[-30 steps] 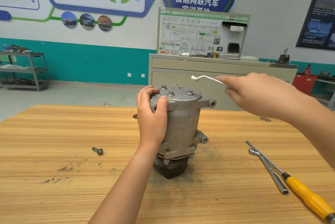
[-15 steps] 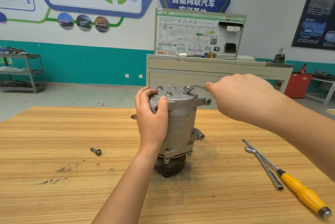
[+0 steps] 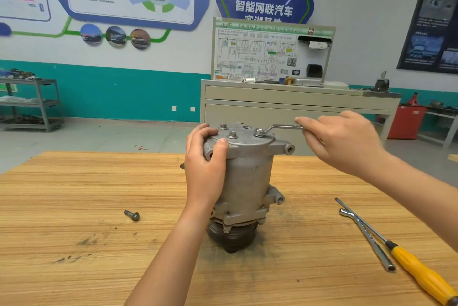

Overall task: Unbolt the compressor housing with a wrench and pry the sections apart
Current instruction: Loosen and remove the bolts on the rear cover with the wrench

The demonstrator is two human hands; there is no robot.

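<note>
A grey metal compressor [image 3: 247, 176] stands upright on the wooden table [image 3: 74, 194], black pulley end down. My left hand [image 3: 205, 164] grips its upper left side, thumb on the front of the top cover. My right hand [image 3: 342, 142] holds the handle of a silver ring wrench [image 3: 275, 128]. The wrench's ring sits over the right-hand bolt on the top cover. Two other bolts [image 3: 232, 135] stand in the cover to the left of it.
A loose bolt [image 3: 132, 215] lies on the table to the compressor's left. To the right lie a silver socket wrench [image 3: 366, 238] and a yellow-handled screwdriver [image 3: 418, 271]. A beige cabinet [image 3: 297, 107] stands behind the table.
My right hand brought the wrench down from the air onto the right-hand cover bolt, and now holds it farther out with the handle pointing right. My left hand kept its grip.
</note>
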